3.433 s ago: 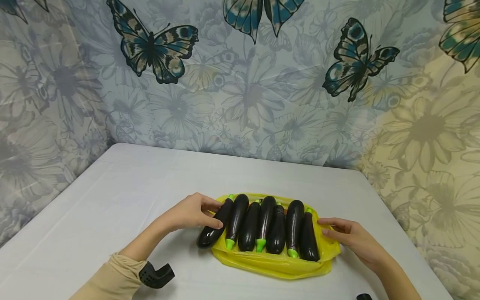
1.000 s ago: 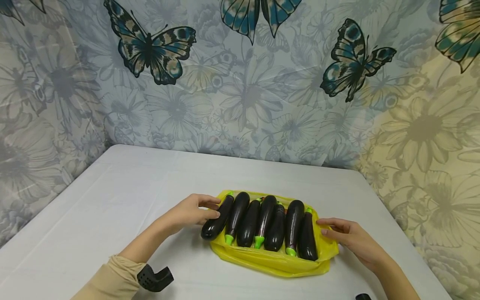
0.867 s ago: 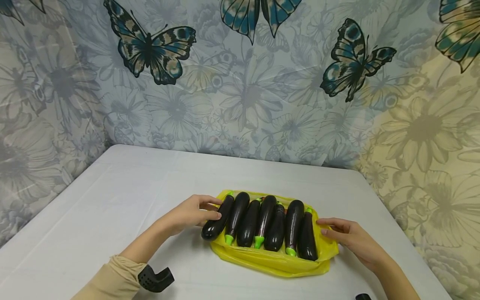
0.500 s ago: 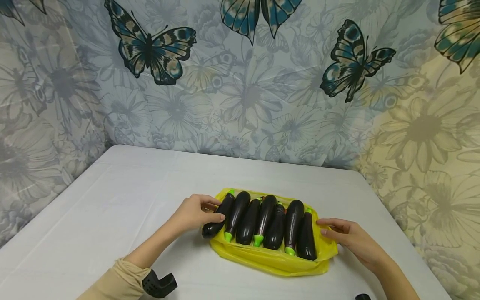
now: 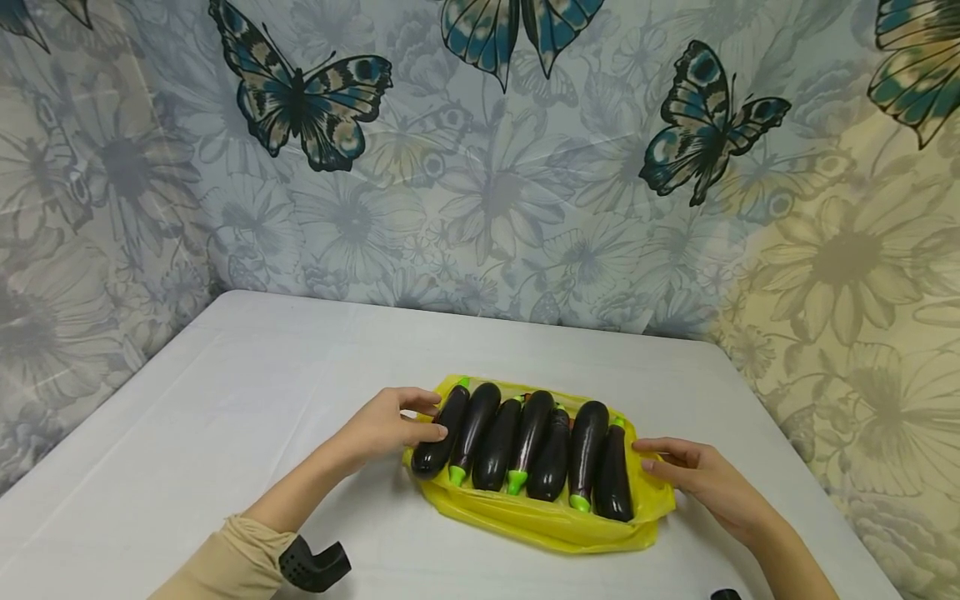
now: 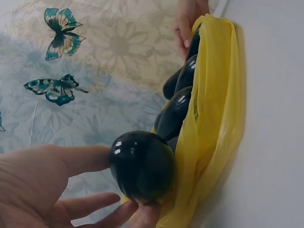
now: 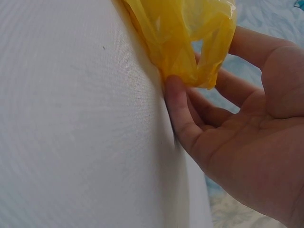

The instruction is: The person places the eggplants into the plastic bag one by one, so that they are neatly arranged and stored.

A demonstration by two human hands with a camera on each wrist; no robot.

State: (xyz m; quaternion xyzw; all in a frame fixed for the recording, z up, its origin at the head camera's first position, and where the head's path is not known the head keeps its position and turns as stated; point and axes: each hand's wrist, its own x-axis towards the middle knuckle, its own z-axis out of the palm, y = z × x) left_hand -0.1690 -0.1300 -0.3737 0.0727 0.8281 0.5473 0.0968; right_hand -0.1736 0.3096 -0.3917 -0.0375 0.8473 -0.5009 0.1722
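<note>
Several dark eggplants with green stems lie side by side on a yellow plastic bag (image 5: 540,525) on the white table (image 5: 255,375). My left hand (image 5: 411,419) grips the leftmost eggplant (image 5: 454,408), thumb on top and fingers behind it. In the left wrist view that eggplant's round end (image 6: 142,166) sits between the thumb and fingers of my left hand (image 6: 42,185), beside the bag (image 6: 213,118). My right hand (image 5: 678,467) lies at the bag's right edge, fingers nearly straight. The right wrist view shows my right hand (image 7: 247,133) with its fingertips touching a fold of the bag (image 7: 175,28).
A cloth with butterflies and flowers (image 5: 480,167) hangs behind the table and along both sides. Bare white tabletop stretches to the left and behind the bag. A black wrist mount (image 5: 315,562) sits on my left sleeve.
My left hand has pushed the leftmost eggplant right and away from me, off the bare table and onto the bag against the row. The right hand has stayed in place.
</note>
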